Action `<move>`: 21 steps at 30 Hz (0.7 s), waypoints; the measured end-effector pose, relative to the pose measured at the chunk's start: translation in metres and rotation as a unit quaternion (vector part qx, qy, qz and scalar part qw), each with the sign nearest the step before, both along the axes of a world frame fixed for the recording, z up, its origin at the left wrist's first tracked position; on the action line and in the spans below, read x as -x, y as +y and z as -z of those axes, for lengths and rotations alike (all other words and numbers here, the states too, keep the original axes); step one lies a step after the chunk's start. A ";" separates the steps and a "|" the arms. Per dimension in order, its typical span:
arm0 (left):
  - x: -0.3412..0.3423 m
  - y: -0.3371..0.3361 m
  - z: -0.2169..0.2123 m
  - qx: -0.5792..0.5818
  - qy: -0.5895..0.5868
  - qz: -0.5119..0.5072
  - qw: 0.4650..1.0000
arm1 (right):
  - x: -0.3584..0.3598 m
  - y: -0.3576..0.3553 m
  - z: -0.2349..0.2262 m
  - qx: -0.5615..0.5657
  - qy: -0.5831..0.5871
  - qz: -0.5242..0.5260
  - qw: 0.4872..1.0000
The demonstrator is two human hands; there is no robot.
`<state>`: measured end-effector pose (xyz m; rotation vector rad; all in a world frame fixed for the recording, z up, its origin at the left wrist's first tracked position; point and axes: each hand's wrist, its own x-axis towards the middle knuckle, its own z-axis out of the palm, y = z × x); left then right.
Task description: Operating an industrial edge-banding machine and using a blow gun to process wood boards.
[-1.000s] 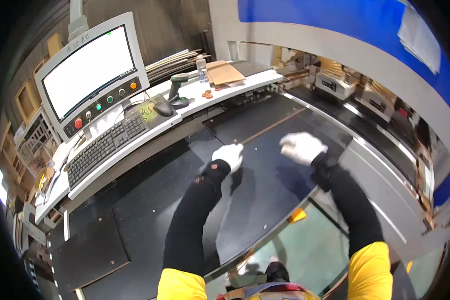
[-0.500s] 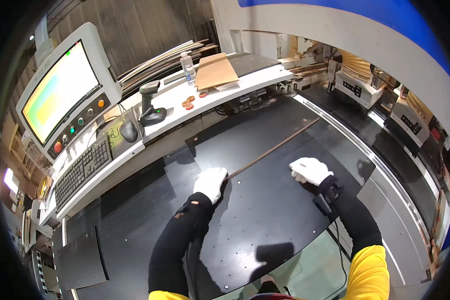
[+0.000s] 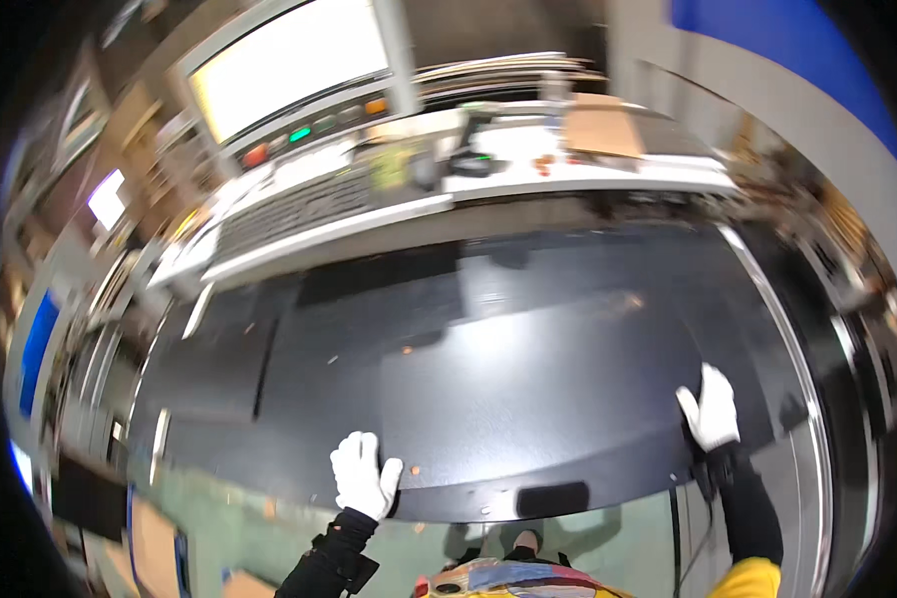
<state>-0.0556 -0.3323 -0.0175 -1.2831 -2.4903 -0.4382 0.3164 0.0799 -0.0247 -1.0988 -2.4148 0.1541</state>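
Both hands wear white gloves. My left hand is open, fingers spread and thumb out, by the near edge of the black work surface. My right hand is also open, its thumb apart from the fingers, at the right end of the glossy black panel in front of me. Each hand seems to rest on or just above the dark surface; blur hides whether they touch it. I see nothing held in either hand.
Beyond the panel, a white shelf bears a keyboard, a handheld scanner on its stand and a brown board. Above hangs a monitor. A metal rail borders the machine at right.
The view has swung left and is blurred. My hands have moved farther apart, the left toward the near edge, and opened. The thin brown strip by my left hand is no longer visible.
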 end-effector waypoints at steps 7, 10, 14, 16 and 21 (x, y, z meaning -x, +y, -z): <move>-0.038 -0.090 -0.034 0.118 -0.242 -0.371 0.889 | 0.033 -0.115 -0.012 -0.031 -0.122 -0.049 0.991; -0.029 -0.148 -0.012 -0.049 -0.362 -0.389 0.846 | 0.064 -0.139 -0.032 0.011 -0.171 -0.080 0.982; -0.002 -0.178 -0.015 -0.160 -0.358 -0.425 0.816 | 0.092 -0.151 -0.045 0.065 -0.124 -0.108 0.984; 0.024 -0.182 -0.039 -0.193 -0.353 -0.409 0.819 | 0.097 -0.125 -0.011 -0.112 -0.111 -0.223 0.962; 0.112 -0.220 -0.075 -0.265 -0.304 -0.377 0.833 | 0.197 -0.162 -0.043 0.397 0.027 -0.017 0.917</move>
